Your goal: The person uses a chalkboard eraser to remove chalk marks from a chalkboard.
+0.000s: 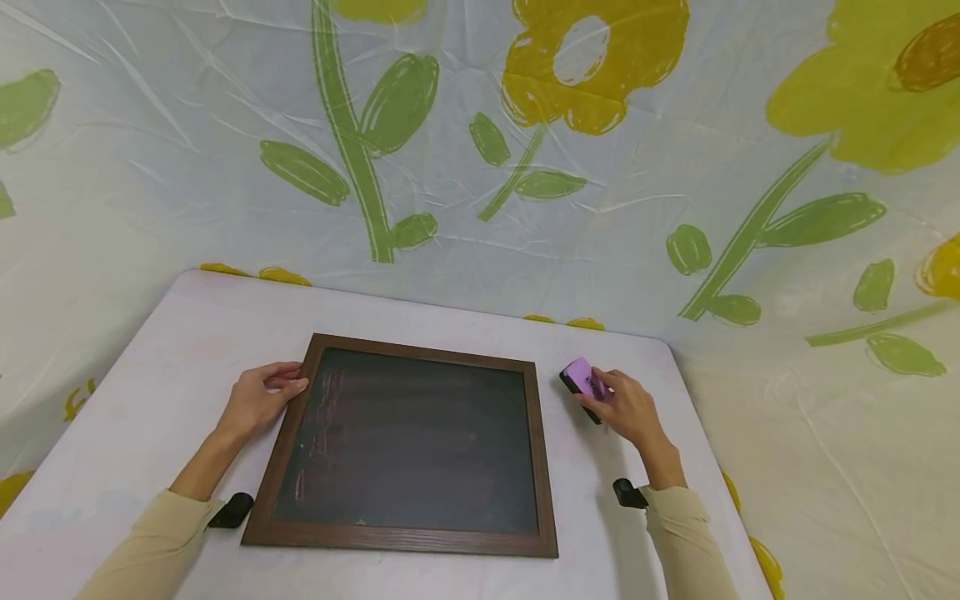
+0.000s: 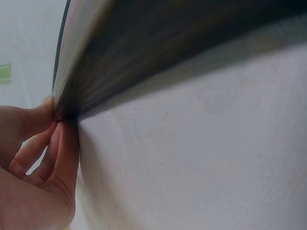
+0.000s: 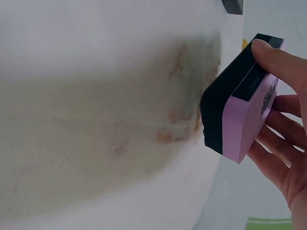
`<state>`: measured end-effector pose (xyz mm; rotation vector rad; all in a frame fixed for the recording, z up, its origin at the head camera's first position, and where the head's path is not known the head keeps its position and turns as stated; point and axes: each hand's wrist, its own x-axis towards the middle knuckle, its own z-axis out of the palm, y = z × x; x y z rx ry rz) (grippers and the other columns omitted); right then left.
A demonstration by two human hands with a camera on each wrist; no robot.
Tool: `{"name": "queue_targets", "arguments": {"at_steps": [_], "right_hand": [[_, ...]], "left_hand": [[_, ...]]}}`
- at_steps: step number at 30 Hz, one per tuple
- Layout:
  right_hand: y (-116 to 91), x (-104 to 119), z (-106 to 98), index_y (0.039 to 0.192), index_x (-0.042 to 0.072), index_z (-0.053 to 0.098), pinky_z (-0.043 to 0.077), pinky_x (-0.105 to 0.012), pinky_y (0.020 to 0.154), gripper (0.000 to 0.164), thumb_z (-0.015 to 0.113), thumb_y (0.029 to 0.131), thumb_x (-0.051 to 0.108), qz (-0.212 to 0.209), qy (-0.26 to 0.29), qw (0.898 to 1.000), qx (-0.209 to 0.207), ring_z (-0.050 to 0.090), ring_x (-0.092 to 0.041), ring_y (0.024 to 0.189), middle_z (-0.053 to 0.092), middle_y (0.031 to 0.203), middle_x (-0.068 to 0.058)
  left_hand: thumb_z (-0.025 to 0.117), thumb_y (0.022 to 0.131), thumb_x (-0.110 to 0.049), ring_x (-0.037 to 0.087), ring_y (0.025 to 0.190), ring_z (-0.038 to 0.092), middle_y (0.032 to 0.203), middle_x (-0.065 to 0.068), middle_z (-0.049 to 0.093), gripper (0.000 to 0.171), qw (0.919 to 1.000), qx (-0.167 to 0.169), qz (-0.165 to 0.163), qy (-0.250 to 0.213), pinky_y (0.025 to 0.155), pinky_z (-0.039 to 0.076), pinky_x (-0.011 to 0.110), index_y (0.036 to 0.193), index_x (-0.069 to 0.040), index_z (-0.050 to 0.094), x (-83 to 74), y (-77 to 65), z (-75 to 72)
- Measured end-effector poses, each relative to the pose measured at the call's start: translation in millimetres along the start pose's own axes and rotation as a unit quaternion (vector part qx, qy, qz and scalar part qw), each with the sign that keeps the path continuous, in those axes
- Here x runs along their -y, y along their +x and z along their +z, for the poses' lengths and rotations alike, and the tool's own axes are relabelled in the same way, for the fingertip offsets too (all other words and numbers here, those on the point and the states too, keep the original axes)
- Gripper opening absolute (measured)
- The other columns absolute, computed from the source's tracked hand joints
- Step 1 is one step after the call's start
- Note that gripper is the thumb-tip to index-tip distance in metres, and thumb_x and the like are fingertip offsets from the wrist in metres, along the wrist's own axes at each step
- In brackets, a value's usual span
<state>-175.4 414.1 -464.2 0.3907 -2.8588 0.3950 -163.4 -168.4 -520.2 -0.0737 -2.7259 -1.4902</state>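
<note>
A chalkboard [image 1: 427,450] in a brown wooden frame lies on the white table, with faint pink chalk marks along its left side. My left hand [image 1: 258,400] pinches the frame's left edge near the upper corner. The left wrist view shows the thumb and fingers of that hand [image 2: 43,163] meeting at the frame [image 2: 72,91]. To the right of the board, my right hand [image 1: 628,407] grips a purple eraser [image 1: 581,375] with a black felt side. In the right wrist view the eraser [image 3: 244,115] is tilted and held above the table, between thumb and fingers.
The white-covered table [image 1: 420,312] has rounded back corners. Behind and beside it hangs a white cloth [image 1: 465,275] printed with yellow flowers and green leaves. Reddish smudges [image 3: 172,136] mark the tabletop under the right hand. Black wrist cameras [image 1: 232,511] sit on both wrists.
</note>
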Motion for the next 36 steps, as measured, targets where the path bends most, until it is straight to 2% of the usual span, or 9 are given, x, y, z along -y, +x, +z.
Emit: {"name": "queue_targets", "arguments": {"at_steps": [12,16,21,24,28,30,32,34,36], "right_hand": [[-14,-15,4,0.123,-0.007,0.069,0.052,-0.053,0.063,0.057,0.084,0.085,0.034,0.058,-0.033,0.997,0.038,0.061,-0.032,0.079,0.070,0.098,-0.021],[-16,-15,7,0.118,-0.007,0.070,0.047,-0.046,0.058,0.055,0.083,0.086,0.036,0.080,-0.036,0.995,0.051,0.056,-0.028,0.074,0.067,0.090,-0.017],[-14,-14,10,0.098,-0.003,0.068,0.034,-0.035,0.054,0.041,0.083,0.087,0.034,0.091,-0.024,0.994,0.059,0.048,-0.022,0.069,0.052,0.074,-0.007],[-13,-10,9,0.097,-0.003,0.066,0.033,-0.035,0.055,0.039,0.083,0.088,0.032,0.091,-0.017,0.994,0.058,0.047,-0.022,0.068,0.048,0.072,-0.006],[-13,-6,7,0.120,-0.011,0.066,0.047,-0.045,0.061,0.055,0.081,0.089,0.032,0.102,-0.010,0.993,0.056,0.056,-0.032,0.076,0.062,0.087,-0.022],[-13,-5,7,0.128,-0.014,0.061,0.054,-0.055,0.074,0.060,0.079,0.092,0.031,0.106,0.000,0.994,0.042,0.063,-0.043,0.088,0.066,0.103,-0.033],[-12,-5,8,0.131,-0.017,0.058,0.052,-0.062,0.087,0.061,0.077,0.093,0.027,0.097,0.016,0.995,0.011,0.064,-0.052,0.102,0.064,0.117,-0.038],[-10,-4,11,0.126,-0.019,0.061,0.048,-0.065,0.094,0.054,0.077,0.094,0.020,0.077,0.038,0.996,-0.033,0.062,-0.056,0.108,0.064,0.117,-0.039],[-8,-4,12,0.119,-0.021,0.064,0.048,-0.065,0.093,0.044,0.077,0.092,0.011,0.049,0.065,0.994,-0.079,0.064,-0.056,0.104,0.067,0.110,-0.038]], "left_hand": [[0.071,0.099,-0.017,0.044,0.106,0.069,0.120,0.030,0.069,0.045,1.0000,0.001,0.006,-0.001,0.094,0.047,0.058,0.133,0.011,0.061,0.6,1.4,1.1],[0.071,0.099,-0.016,0.045,0.107,0.068,0.121,0.031,0.068,0.045,1.0000,0.004,0.003,-0.005,0.095,0.047,0.059,0.133,0.011,0.060,0.4,0.9,0.4],[0.071,0.099,-0.015,0.044,0.106,0.069,0.121,0.031,0.068,0.045,1.0000,0.004,0.003,-0.006,0.093,0.049,0.056,0.133,0.012,0.060,-0.4,1.0,-1.2],[0.071,0.099,-0.015,0.043,0.107,0.070,0.121,0.030,0.068,0.045,1.0000,0.008,0.001,-0.003,0.091,0.051,0.045,0.133,0.011,0.061,-0.4,2.4,-3.5],[0.071,0.099,-0.020,0.043,0.110,0.069,0.124,0.030,0.067,0.047,0.9996,0.026,-0.010,-0.008,0.081,0.050,0.021,0.133,0.012,0.060,0.8,5.2,-8.3],[0.071,0.100,-0.021,0.043,0.110,0.069,0.124,0.030,0.067,0.048,0.9993,0.034,-0.009,-0.009,0.078,0.048,0.015,0.133,0.012,0.061,0.8,7.0,-11.2],[0.069,0.100,-0.021,0.042,0.109,0.069,0.122,0.030,0.068,0.046,0.9993,0.036,-0.005,-0.006,0.078,0.048,0.015,0.132,0.011,0.061,0.2,9.0,-14.0],[0.068,0.101,-0.020,0.042,0.107,0.070,0.118,0.028,0.070,0.043,0.9995,0.031,0.002,0.001,0.079,0.049,0.019,0.132,0.010,0.062,-0.4,11.5,-16.6],[0.067,0.102,-0.018,0.041,0.105,0.071,0.114,0.027,0.071,0.040,0.9997,0.019,0.010,0.010,0.078,0.049,0.020,0.131,0.009,0.064,-1.6,14.5,-18.9]]}}
